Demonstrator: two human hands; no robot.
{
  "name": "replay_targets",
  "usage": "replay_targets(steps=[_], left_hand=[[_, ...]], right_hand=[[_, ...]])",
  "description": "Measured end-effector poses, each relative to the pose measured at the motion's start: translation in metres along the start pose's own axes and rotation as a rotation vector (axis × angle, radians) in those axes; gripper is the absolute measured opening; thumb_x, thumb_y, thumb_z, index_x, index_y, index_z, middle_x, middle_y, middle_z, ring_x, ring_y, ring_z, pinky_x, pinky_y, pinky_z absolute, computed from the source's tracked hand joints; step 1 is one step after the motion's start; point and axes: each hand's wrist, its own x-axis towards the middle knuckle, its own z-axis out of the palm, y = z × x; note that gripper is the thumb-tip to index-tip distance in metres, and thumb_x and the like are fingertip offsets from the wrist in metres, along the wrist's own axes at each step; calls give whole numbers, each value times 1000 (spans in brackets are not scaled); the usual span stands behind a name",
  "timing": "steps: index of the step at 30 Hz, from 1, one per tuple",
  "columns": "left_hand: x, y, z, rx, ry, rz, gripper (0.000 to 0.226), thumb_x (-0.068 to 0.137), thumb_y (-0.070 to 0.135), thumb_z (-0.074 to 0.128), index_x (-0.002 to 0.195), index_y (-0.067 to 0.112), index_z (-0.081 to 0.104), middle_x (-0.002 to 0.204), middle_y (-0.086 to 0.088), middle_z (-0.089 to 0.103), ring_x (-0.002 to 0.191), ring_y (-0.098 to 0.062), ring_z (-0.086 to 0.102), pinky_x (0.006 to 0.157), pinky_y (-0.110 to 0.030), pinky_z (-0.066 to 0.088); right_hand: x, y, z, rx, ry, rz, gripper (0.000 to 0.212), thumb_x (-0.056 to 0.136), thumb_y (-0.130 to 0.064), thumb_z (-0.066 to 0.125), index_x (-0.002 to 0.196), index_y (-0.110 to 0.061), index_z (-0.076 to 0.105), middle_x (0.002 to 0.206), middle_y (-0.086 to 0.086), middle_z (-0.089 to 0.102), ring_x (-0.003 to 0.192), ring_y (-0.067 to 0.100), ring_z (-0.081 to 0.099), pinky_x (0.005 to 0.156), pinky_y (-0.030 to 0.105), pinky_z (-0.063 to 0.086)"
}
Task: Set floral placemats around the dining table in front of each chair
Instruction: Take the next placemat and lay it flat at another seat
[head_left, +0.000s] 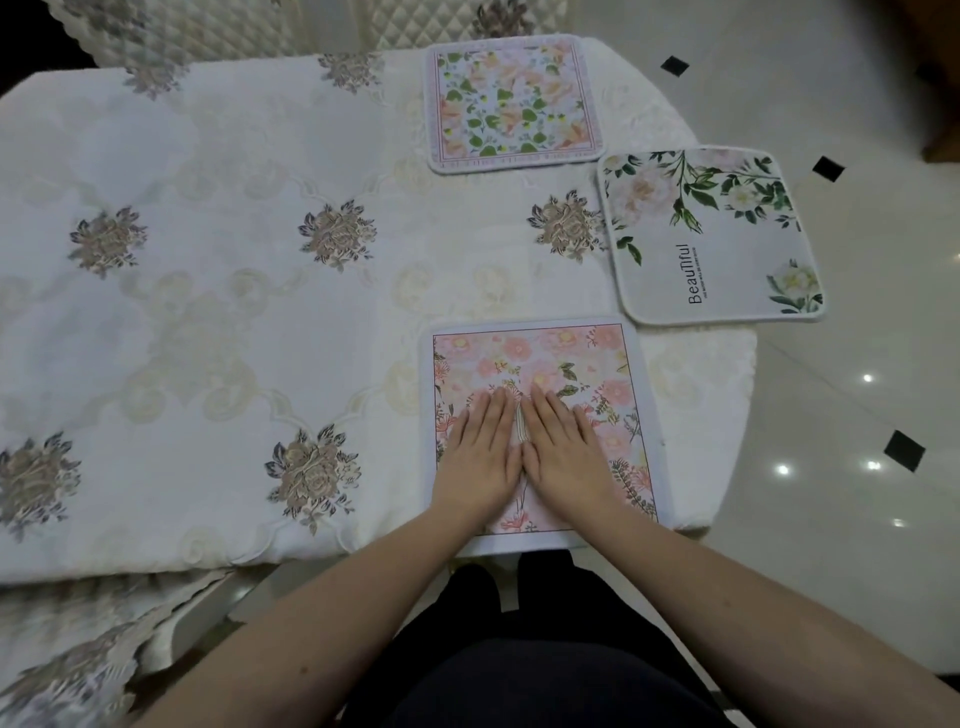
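Hands flat on pink placemat (540, 364).
Left hand (480, 447) and right hand (563, 447) lie open, palms down, gripping nothing; worktop (208, 322) carries two more mats.

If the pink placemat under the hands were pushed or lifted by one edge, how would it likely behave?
The pink placemat looks thin and flat, so it would probably flex or droop if lifted by an edge. On the tablecloth it likely drags rather than glides. Its near edge slightly overhangs the table, so pulling it closer could tip it off.

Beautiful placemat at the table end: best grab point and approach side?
Judging by its pose, take the Beautiful placemat by its right edge, coming from the floor side. That edge seems to overhang the table, so fingers could pinch above and below it; elsewhere it lies flat on the cloth.
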Motion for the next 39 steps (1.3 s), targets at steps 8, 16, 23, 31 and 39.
replay_targets(steps=[8,16,23,31,39], left_hand=[[-27,-37,-3,40,-35,121,64,102,45,29,158,14,23,165,-3,20,153,-18,17,122,-43,17],[-60,-58,-9,55,-61,98,69,101,51,28,159,15,19,167,-2,14,154,-17,10,123,-41,7],[-83,-82,-11,99,-71,118,69,101,54,26,159,15,20,166,-1,16,153,-16,17,123,-41,8],[-78,-57,-28,-36,-32,45,65,105,49,6,157,11,17,164,-5,18,152,-20,13,123,-37,-3],[-59,-17,-4,3,-153,176,65,106,41,6,154,5,32,162,-12,28,151,-27,23,120,-47,16]], right_hand=[[-35,15,0,8,-25,44,63,99,-49,29,155,-21,26,163,3,20,150,19,17,120,46,14],[-56,31,-1,-8,-38,100,64,99,-49,25,155,-19,25,163,4,19,151,18,14,121,42,13],[-81,55,-2,-2,-24,152,67,99,-50,17,157,-16,11,165,2,6,152,14,3,122,32,1],[-79,19,-6,15,24,181,63,100,-41,10,156,-12,16,164,5,10,152,17,5,122,33,-1],[-57,-26,3,25,-100,97,61,101,-45,6,156,-21,8,163,-1,2,152,19,4,119,38,-2]])
